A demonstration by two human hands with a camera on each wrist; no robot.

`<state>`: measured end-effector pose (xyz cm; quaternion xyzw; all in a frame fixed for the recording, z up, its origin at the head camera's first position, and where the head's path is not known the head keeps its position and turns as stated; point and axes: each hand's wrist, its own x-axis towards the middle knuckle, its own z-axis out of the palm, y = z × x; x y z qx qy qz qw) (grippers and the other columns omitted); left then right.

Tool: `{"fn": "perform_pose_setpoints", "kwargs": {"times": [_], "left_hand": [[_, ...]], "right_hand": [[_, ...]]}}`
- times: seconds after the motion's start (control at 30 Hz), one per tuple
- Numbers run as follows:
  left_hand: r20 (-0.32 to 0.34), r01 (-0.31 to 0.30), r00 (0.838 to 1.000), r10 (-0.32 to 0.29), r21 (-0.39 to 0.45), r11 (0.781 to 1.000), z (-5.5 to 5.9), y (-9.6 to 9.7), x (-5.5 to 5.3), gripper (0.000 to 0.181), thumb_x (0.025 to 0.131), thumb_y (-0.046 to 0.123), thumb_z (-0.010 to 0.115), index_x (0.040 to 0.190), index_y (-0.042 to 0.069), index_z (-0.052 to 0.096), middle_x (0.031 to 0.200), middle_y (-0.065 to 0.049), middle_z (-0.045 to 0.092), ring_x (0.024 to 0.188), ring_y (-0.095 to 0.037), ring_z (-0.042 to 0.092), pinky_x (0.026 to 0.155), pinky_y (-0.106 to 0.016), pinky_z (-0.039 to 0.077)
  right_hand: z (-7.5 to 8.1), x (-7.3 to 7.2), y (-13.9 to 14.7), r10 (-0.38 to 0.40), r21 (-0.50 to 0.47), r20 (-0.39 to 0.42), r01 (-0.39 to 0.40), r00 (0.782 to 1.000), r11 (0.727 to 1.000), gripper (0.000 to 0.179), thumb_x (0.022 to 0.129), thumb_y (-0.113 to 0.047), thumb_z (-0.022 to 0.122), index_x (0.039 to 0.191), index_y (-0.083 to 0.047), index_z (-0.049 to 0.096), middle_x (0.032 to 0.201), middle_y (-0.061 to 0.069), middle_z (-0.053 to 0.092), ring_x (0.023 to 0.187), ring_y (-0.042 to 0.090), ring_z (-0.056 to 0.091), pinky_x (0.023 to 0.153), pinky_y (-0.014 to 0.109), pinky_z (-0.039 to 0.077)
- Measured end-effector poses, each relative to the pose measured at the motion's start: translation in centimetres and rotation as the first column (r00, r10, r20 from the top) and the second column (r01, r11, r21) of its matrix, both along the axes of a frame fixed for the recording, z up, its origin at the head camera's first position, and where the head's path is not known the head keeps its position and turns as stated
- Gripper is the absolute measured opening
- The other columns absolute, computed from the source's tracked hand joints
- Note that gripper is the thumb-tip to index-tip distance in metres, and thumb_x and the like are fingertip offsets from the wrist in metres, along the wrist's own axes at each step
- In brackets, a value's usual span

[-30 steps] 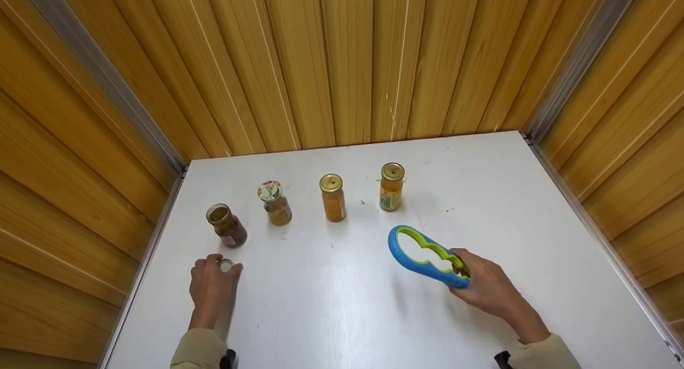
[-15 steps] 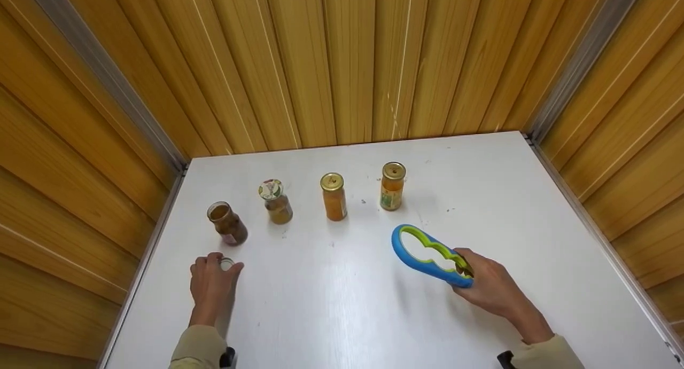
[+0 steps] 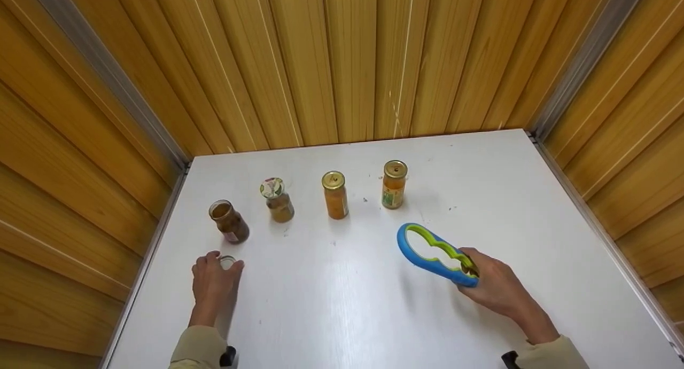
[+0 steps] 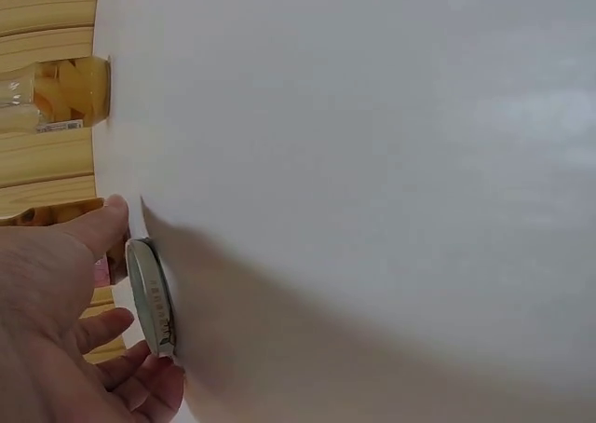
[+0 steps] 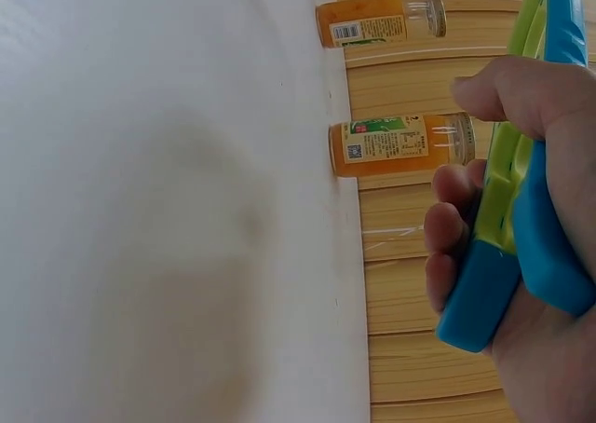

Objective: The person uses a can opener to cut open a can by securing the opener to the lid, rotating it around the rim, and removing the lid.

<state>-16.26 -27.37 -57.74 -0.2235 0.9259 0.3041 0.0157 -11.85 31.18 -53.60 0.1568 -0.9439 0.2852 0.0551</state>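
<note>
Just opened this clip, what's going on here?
A person's right hand holds a blue and green jar opener above the white table. The left hand is at a loose lid on the table, fingers and thumb around it. The leftmost jar stands open just beyond; the other three jars have their lids on.

No word can be read from here. Tiny orange characters mark the lid (image 4: 153,297) between the left hand's (image 3: 210,283) thumb and fingers. Out past the right hand's (image 3: 494,286) fingers, the nearer orange jar (image 5: 399,146) shows a square code (image 5: 354,151), the farther jar (image 5: 380,20) a barcode (image 5: 346,32), their print too fine.
</note>
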Motion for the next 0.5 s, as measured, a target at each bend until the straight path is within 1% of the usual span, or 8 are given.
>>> {"fn": "perform_pose_setpoints", "kwargs": {"times": [0.1, 0.27, 0.37, 0.5], "left_hand": [[0.018, -0.001, 1.000, 0.001, 0.023, 1.000, 0.4, 0.1, 0.2, 0.076, 0.098, 0.034, 0.070, 0.149, -0.010, 0.035, 0.145, -0.035, 0.035, 0.131, -0.049, 0.036, 0.106, -0.063, 0.040], [0.020, -0.006, 1.000, 0.007, -0.008, 1.000, 1.2, 0.8, 0.4, 0.075, 0.098, 0.031, 0.069, 0.150, -0.010, 0.034, 0.148, -0.036, 0.033, 0.133, -0.051, 0.036, 0.106, -0.064, 0.038], [-0.006, -0.001, 1.000, 0.001, -0.023, 1.000, 1.8, 1.5, 0.7, 0.071, 0.098, 0.027, 0.069, 0.150, -0.008, 0.037, 0.149, -0.035, 0.034, 0.133, -0.051, 0.037, 0.106, -0.064, 0.038], [-0.061, 0.020, 0.998, -0.021, -0.026, 0.999, 2.5, 2.5, 1.0, 0.064, 0.097, 0.023, 0.070, 0.148, -0.006, 0.042, 0.148, -0.033, 0.036, 0.134, -0.050, 0.038, 0.106, -0.063, 0.038]], "right_hand": [[-0.1, 0.0, 0.2, -0.002, 0.000, -0.008, 0.002, 1.000, 1.000, 0.058, 0.075, -0.009, 0.088, 0.127, -0.003, 0.062, 0.092, -0.005, 0.063, 0.079, 0.012, 0.054, 0.067, 0.031, 0.048], [-0.3, 0.0, 0.5, -0.014, -0.004, -0.011, 0.014, 1.000, 1.000, 0.058, 0.075, -0.008, 0.088, 0.126, -0.002, 0.062, 0.092, -0.004, 0.064, 0.078, 0.013, 0.054, 0.067, 0.030, 0.048], [-0.3, 0.0, 0.7, -0.020, -0.010, -0.007, 0.020, 1.000, 1.000, 0.057, 0.076, -0.008, 0.088, 0.126, 0.000, 0.062, 0.092, -0.003, 0.064, 0.079, 0.013, 0.054, 0.067, 0.030, 0.048], [-0.2, -0.1, 0.9, -0.031, -0.011, 0.006, 0.031, 1.000, 0.999, 0.057, 0.077, -0.009, 0.087, 0.127, 0.001, 0.061, 0.094, -0.001, 0.065, 0.080, 0.014, 0.055, 0.067, 0.031, 0.049]]}}
